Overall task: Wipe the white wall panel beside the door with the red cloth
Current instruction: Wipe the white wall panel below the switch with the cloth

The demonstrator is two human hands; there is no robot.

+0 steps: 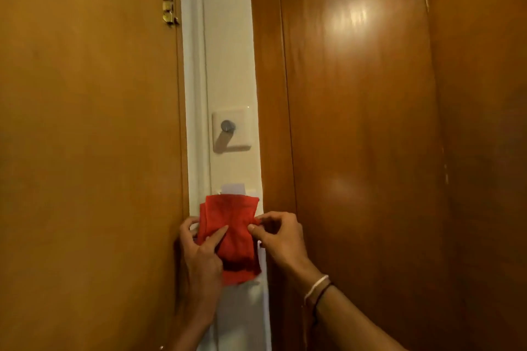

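Head view: a narrow white wall panel [231, 65] runs vertically between 2 brown wooden surfaces, a door [370, 122] on one side and a wooden panel [85, 122] on the other. Both hands hold a folded red cloth [231, 225] flat against or just in front of the white strip; which cannot be told. The left hand [201, 256] grips the cloth's lower left part, 1 finger laid across its face. The right hand [281, 236] pinches the cloth's right edge between thumb and fingertips; 2 bands circle that wrist.

Above the hands, a white square plate with a round metal knob [228, 125] sits on the panel. Just above the cloth, a pale paper-like slip [233, 187] pokes out.

Likely risks: the folded cloth may unfold or slip if the pinch loosens, and an upward stroke could snag the knob or knock the slip loose. The tight gap may crowd the knuckles against the wood.

No brand, label or readable writing is visible.
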